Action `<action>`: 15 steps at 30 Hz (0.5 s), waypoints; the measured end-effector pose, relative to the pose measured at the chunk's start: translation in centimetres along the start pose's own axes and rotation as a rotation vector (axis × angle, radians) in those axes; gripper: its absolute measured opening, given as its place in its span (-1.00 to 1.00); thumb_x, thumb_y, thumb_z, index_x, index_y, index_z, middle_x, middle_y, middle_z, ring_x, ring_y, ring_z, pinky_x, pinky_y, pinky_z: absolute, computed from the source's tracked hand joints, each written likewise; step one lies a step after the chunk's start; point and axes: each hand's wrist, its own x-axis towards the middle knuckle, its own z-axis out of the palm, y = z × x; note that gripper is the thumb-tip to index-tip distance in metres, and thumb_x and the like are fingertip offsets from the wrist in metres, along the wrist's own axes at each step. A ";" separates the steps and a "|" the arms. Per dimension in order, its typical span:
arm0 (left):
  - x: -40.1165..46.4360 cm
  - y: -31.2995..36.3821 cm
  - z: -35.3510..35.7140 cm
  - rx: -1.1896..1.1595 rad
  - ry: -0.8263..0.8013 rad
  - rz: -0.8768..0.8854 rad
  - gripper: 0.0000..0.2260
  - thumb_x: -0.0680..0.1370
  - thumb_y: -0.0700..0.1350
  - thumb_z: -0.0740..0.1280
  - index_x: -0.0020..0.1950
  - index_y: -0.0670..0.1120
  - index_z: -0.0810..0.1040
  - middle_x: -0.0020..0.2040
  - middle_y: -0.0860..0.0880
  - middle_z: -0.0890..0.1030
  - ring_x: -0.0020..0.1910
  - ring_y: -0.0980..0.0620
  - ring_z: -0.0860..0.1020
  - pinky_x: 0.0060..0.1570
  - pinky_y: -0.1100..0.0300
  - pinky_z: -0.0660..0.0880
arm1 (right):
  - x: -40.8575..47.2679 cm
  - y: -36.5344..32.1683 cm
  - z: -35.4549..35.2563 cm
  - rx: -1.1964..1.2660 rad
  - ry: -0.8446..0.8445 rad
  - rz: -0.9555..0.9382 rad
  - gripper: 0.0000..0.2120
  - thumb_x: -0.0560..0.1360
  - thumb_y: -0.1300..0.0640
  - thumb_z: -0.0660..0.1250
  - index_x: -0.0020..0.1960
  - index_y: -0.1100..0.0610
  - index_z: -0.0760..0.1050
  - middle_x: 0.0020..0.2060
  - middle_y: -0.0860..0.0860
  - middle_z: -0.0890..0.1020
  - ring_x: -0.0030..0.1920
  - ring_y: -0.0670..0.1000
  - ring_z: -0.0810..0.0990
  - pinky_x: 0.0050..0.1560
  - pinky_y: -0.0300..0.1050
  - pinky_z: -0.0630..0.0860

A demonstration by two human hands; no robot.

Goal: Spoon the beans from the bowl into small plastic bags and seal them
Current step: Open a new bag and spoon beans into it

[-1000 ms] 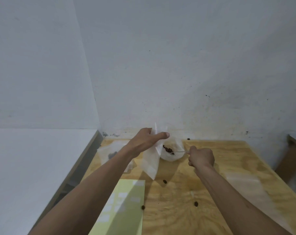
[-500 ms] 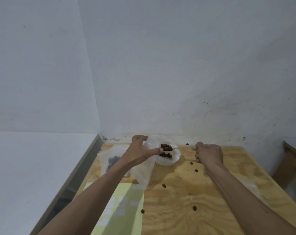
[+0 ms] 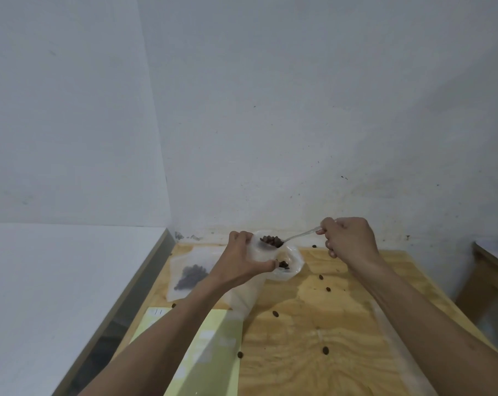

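My left hand (image 3: pixel 243 262) grips the mouth of a clear plastic bag (image 3: pixel 246 295) that hangs down to the wooden table (image 3: pixel 342 352). My right hand (image 3: pixel 349 238) pinches the handle of a clear plastic spoon (image 3: pixel 295 237). The spoon's head is heaped with brown beans (image 3: pixel 271 240) and hovers over the bag's opening. Just behind the bag stands the clear bowl (image 3: pixel 295 262) with a few beans in it, partly hidden by my left hand.
A flat bag holding beans (image 3: pixel 191 277) lies at the table's far left. A pale green sheet (image 3: pixel 213 355) lies near me on the left. Several loose beans (image 3: pixel 325 350) are scattered on the wood. White walls close the back and left; another table edge (image 3: pixel 487 261) shows at right.
My right hand rose from the bowl and now carries a spoonful of beans above the bag's mouth. My left hand shifted its hold and turned the bag's opening upward.
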 end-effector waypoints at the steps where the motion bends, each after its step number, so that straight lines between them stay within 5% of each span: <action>1: 0.0 0.2 0.0 0.003 0.001 0.007 -0.39 0.38 0.15 0.56 0.28 -0.03 0.38 0.22 0.07 0.36 0.07 0.23 0.45 -0.14 0.32 0.37 | -0.4 -0.2 0.0 -0.071 -0.026 -0.088 -0.72 0.56 0.15 0.29 -0.28 0.17 0.64 -0.54 0.05 0.49 -0.50 0.03 0.42 -0.39 -0.08 0.41; 6: 0.2 0.6 -0.2 -0.054 -0.013 -0.029 -0.39 0.38 0.14 0.58 0.28 -0.05 0.38 0.21 0.07 0.34 -0.13 0.16 0.54 -0.34 0.32 0.46 | -1.8 -1.1 0.1 -0.306 -0.021 -0.672 -0.72 0.64 0.12 0.31 -0.25 0.12 0.54 -0.47 -0.07 0.41 -0.44 -0.05 0.37 -0.41 -0.29 0.26; 12: 0.7 0.3 -0.6 -0.121 -0.044 -0.185 -0.34 0.35 0.25 0.55 0.28 -0.07 0.44 0.28 0.03 0.28 -0.18 0.03 0.66 -0.33 0.18 0.59 | -0.4 0.2 -0.4 -0.410 0.148 -0.678 -0.72 0.66 0.13 0.26 -0.20 0.16 0.55 -0.43 -0.10 0.42 -0.46 -0.11 0.36 -0.41 -0.25 0.22; 15: 1.0 0.5 -0.5 -0.128 -0.062 -0.196 -0.58 0.41 0.19 0.52 0.00 -0.05 0.45 -0.07 0.01 0.49 -0.35 0.09 0.51 -0.46 0.31 0.39 | -1.1 2.6 0.8 -0.591 0.045 -0.662 -0.74 0.67 0.07 0.19 -0.08 0.13 0.58 -0.28 -0.09 0.52 -0.36 -0.08 0.48 -0.33 -0.19 0.37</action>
